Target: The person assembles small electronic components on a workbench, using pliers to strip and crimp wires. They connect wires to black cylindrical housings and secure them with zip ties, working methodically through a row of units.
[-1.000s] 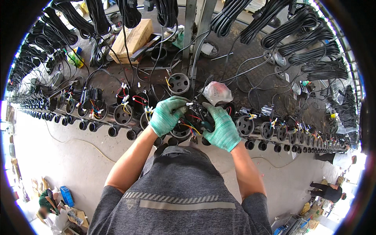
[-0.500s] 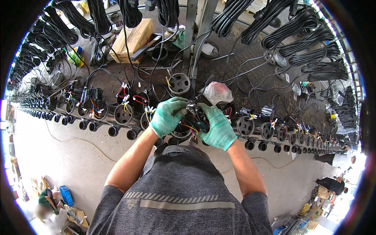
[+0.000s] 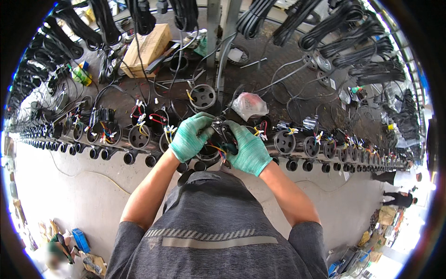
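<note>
My right hand, in a green knitted glove, is closed around dark-handled pliers. Their metal head points away from me. My left hand, gloved alike, has its fingers bent and pinched beside the pliers' head; whatever is between the fingertips is too small to make out. Red, blue and yellow wires come out below the pliers, over a round black housing partly covered by my hands. Just beyond my hands lies a clear plastic bag with something reddish inside. A grey round cap with holes lies left of the bag.
A long row of black cylindrical housings with loose coloured wires runs both ways along the bench edge. Coiled black cables hang above. A cardboard box sits behind a metal post. Other people are at the far right and lower left.
The whole scene has shifted slightly left in the picture as the view moved. My hands stay close together at the same housing, and the pliers' head now shows more plainly between them.
</note>
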Demonstrator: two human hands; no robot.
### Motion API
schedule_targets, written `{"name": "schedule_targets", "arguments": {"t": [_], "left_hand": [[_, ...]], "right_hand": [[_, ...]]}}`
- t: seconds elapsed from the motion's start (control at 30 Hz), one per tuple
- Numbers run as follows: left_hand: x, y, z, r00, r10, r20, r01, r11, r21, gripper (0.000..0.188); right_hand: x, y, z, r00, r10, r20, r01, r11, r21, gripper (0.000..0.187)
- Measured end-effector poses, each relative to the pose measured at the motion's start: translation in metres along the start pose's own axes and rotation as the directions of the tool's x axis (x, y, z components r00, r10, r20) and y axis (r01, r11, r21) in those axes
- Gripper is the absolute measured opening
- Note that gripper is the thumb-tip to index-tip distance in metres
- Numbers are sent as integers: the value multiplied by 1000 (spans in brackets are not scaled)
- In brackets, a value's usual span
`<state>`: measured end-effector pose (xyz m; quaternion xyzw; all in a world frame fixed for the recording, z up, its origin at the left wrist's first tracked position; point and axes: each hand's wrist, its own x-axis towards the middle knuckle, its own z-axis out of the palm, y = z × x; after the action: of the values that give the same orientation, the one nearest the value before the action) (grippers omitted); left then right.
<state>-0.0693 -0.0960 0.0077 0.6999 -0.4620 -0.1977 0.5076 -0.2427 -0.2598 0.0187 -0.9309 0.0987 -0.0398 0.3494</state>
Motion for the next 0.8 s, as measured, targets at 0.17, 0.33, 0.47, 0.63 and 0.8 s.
{"name": "schedule_targets", "arguments": {"t": [0.17,0.33,0.47,0.63,0.8], "left_hand": [[4,9,7,986,165,34,-168,954,247,18],[2,4,4,1000,8,-6,-7,991,130,17],[1,2,3,999,-34,12,34,999,-9,21],[-1,-4,5,999,-7,-39,6,999,-35,19],[0,5,1,998,-50,-46,47,997,-68,23]], "right_hand": [[-22,-6,-30,996,-76,37,57,929,365,104],[-27,-23,-78,973,127,-193,-193,906,-376,92],[-52,52,-94,892,259,-370,-403,827,-393,82],[-75,118,-62,847,422,-322,-530,715,-456,78],[-69,93,-59,872,40,-488,-257,886,-386,47]]}}
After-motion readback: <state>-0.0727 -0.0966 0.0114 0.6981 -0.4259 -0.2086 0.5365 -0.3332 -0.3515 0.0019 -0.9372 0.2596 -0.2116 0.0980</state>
